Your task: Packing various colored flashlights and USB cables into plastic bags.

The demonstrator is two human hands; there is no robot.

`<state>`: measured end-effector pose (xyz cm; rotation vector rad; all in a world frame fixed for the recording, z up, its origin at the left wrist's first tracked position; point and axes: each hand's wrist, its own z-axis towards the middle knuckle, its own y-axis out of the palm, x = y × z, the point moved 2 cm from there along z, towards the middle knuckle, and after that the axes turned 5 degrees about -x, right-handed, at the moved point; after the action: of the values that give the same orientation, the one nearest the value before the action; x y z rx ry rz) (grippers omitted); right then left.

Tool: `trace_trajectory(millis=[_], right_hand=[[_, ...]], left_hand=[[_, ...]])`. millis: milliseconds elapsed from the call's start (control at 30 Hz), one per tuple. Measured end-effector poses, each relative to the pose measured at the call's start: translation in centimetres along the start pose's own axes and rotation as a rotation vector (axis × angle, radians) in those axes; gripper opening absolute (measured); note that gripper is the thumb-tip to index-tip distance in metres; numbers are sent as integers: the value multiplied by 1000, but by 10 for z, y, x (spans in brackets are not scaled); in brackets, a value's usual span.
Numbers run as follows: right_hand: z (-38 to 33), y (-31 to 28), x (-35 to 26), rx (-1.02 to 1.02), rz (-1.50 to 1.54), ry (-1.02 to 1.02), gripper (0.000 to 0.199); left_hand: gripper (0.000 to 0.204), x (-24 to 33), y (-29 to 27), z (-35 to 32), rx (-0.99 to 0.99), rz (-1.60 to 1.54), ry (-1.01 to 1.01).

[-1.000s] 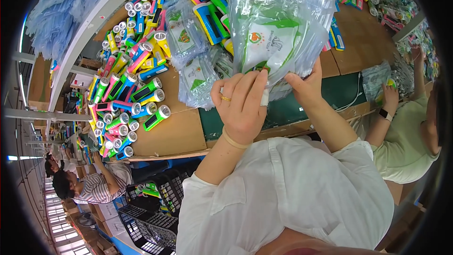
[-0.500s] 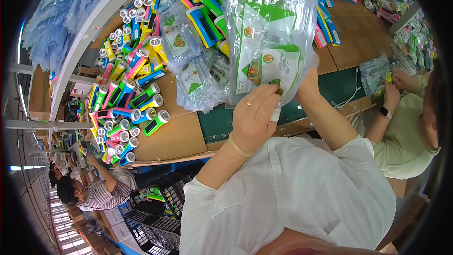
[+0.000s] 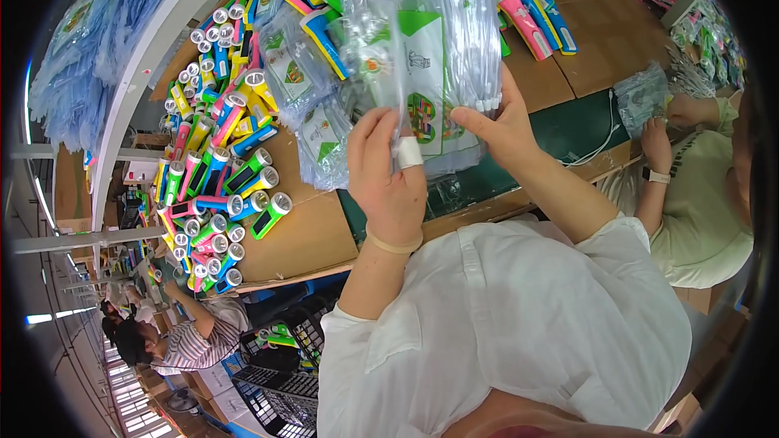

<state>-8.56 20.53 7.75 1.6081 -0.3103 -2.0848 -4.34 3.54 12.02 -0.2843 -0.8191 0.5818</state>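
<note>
A thick stack of clear plastic zip bags (image 3: pixel 471 45), printed in green and white, is held up in front of me above the table's front edge. My right hand (image 3: pixel 510 130) grips the stack's right side, thumb across its front and fingers behind. At the near left part my left hand (image 3: pixel 385 170), with white tape round one finger, is closed on the edge of a clear bag (image 3: pixel 373 49) folded away from the stack. That bag is partly blurred, and some left fingertips are hidden. More printed bags (image 3: pixel 320 134) lie on the table left of my left hand.
Many colourful flashlights (image 3: pixel 215 158) are heaped at the left, with others (image 3: pixel 531 16) behind the stack. Cardboard and a green surface (image 3: pixel 560 146) cover the table. A co-worker's hand (image 3: pixel 656 142) is at the right. Black crates (image 3: pixel 276 389) stand below left.
The stack has turned and shifted left, showing its layered edges. My left hand has moved left and now draws a bag edge aside. My right thumb has come round to the front.
</note>
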Motion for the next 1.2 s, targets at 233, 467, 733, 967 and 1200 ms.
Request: trace_trajectory(millis=[233, 467, 733, 967, 1200], right_hand=[[-5, -8, 5, -35, 70, 7, 66], [-8, -12, 5, -55, 203, 53, 65], [-9, -11, 1, -83, 231, 68, 64], [-15, -14, 2, -164, 138, 60, 66], [-20, -11, -1, -285, 124, 9, 64]], left_hand=[[55, -5, 20, -10, -196, -370, -177], [49, 1, 25, -12, -235, -209, -130], [49, 5, 25, -12, -218, -169, -91], [71, 10, 28, -16, -221, -170, -110], [77, 8, 31, -22, -254, -282, -245]])
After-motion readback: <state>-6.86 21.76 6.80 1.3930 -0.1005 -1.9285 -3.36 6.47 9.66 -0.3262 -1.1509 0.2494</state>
